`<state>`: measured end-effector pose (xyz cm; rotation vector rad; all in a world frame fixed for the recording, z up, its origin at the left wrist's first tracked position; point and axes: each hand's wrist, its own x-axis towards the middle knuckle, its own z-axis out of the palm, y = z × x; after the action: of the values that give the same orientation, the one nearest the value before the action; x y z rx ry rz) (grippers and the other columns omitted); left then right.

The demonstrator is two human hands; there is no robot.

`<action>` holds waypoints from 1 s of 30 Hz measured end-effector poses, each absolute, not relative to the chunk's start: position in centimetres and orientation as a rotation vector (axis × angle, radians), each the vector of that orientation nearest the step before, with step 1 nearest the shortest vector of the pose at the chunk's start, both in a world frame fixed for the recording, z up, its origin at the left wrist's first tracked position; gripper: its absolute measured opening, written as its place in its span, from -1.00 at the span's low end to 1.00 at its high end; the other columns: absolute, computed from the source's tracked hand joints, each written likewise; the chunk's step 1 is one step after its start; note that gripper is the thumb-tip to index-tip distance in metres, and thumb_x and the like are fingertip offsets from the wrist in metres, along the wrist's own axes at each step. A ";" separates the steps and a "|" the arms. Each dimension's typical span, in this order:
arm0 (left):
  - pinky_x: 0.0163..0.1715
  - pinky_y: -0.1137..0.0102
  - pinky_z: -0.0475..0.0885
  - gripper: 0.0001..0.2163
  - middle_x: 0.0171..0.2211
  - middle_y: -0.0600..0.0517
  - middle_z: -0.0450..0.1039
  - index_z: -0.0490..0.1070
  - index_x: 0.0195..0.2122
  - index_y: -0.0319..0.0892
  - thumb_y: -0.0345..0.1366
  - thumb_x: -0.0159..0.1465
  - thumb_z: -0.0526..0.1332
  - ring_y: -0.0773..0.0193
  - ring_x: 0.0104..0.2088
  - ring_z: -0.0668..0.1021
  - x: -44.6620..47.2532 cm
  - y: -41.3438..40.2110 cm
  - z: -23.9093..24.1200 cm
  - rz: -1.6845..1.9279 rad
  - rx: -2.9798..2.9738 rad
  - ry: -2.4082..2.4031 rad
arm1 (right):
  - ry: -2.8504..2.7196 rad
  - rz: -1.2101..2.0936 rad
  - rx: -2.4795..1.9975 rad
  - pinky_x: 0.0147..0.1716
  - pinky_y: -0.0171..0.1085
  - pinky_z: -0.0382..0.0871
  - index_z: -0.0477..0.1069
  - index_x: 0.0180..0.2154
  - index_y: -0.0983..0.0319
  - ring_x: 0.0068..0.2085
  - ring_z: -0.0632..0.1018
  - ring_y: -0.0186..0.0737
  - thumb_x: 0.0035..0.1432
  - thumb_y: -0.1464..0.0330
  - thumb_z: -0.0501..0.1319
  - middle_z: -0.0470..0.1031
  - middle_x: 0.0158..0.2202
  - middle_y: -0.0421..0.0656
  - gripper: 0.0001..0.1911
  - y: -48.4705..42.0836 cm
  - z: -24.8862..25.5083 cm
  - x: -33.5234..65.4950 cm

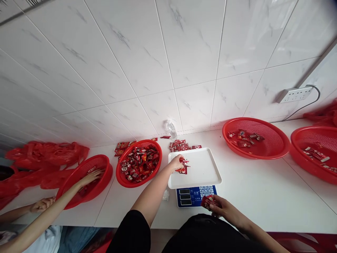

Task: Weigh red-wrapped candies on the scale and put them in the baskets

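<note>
My left hand [177,163] is closed around several small red packets [183,166] over the left part of a white tray [202,168]. The tray rests on top of a digital scale [196,197] with a blue keypad panel. In front of the scale's lower right corner, my right hand [220,208] pinches a red packet [208,202]. Left of the tray stands a round red basket [159,154] heaped with red packets [139,165]. More packets [179,145] lie on the table behind the tray.
A clear plastic bottle [172,129] stands by the wall. Red baskets [283,140] [296,154] with fewer packets are at right. At far left, a co-worker's hand [92,177] reaches into another red basket [106,168], near red plastic bags [52,154]. A power strip [296,95] is on the wall.
</note>
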<state>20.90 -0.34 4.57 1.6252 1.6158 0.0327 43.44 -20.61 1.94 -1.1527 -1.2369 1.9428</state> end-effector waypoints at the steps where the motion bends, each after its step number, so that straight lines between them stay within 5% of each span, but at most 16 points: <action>1: -0.65 0.55 0.26 -0.52 -0.42 0.14 0.32 0.23 -0.14 -0.06 -0.56 -0.11 0.21 0.43 -0.59 0.39 20.9 -0.5 4.7 0.053 1.630 1.612 | -1.236 1.941 -1.152 -0.31 -0.23 0.30 0.34 -0.16 0.20 -0.34 0.43 -0.23 0.09 0.03 0.13 0.40 -0.28 -0.15 -0.58 -20.6 2.0 43.4; 11: -0.44 0.52 0.37 -0.55 -0.07 0.00 0.23 0.33 -0.16 -0.07 -0.52 -0.12 0.23 0.27 -0.23 0.44 21.2 -1.7 3.8 0.047 1.810 1.598 | -1.226 1.945 -1.137 -0.32 -0.24 0.30 0.34 -0.17 0.20 -0.35 0.42 -0.24 0.08 0.03 0.14 0.38 -0.32 -0.18 -0.59 -20.4 1.7 43.1; 20: -0.13 0.18 0.34 -0.07 0.21 -0.14 -0.14 0.05 0.16 0.05 -0.06 -0.28 0.41 -0.10 -0.01 0.36 22.4 -2.4 3.4 -0.238 1.937 1.666 | -1.241 1.930 -1.150 -0.34 -0.27 0.26 0.34 -0.15 0.20 -0.35 0.40 -0.25 0.09 0.03 0.14 0.41 -0.30 -0.17 -0.57 -20.5 1.7 43.2; 30: -0.27 0.29 0.38 -0.43 0.08 -0.06 0.06 0.30 -0.02 0.04 -0.23 -0.12 0.34 0.02 -0.10 0.40 24.0 -2.4 2.0 -0.238 1.976 1.744 | -1.263 1.957 -1.157 -0.29 -0.26 0.27 0.34 -0.14 0.21 -0.30 0.42 -0.20 0.07 0.01 0.14 0.44 -0.27 -0.15 -0.54 -20.1 2.3 42.8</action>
<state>23.99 -2.45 2.02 1.9760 1.7436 -0.2375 42.82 -20.14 2.26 -1.1568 -1.2635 1.9567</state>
